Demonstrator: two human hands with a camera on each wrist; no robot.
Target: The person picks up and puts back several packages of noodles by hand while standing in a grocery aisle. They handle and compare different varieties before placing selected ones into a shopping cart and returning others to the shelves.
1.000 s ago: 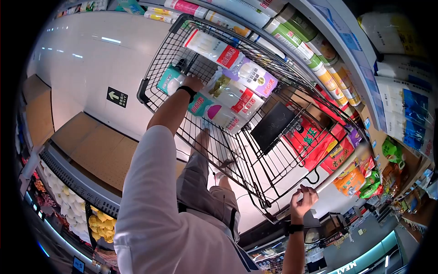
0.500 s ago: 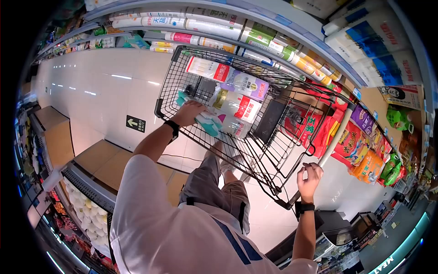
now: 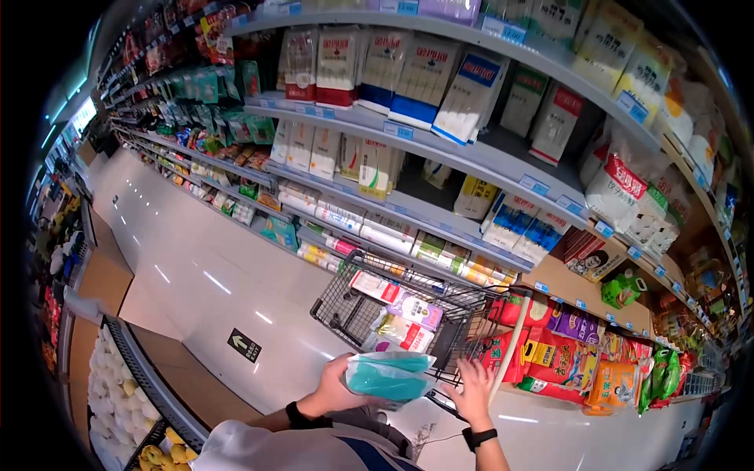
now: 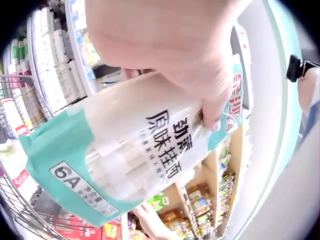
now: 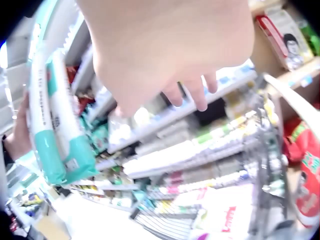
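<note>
- The left hand [image 3: 334, 390] is gripping a teal-and-white packet [image 3: 389, 375], fingers [image 4: 212, 107] curling round it.
- The right hand [image 3: 473, 390] is hovering just right of the packet, fingers [image 5: 197, 92] spread and holding nothing.
- A wire cart [image 3: 338, 302] is standing just beyond both sets of fingers. Its handle [image 3: 510, 337] seems to be beside the right fingertips, contact unclear.

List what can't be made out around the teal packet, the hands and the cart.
- Head view: the fingers of the left hand are hidden behind the teal packet.
- Head view: whether the right hand touches the cart is too small to tell.
- Right wrist view: the cart's goods are blurred, labels unreadable.
- Left wrist view: the left hand covers the teal packet's upper edge.
</note>
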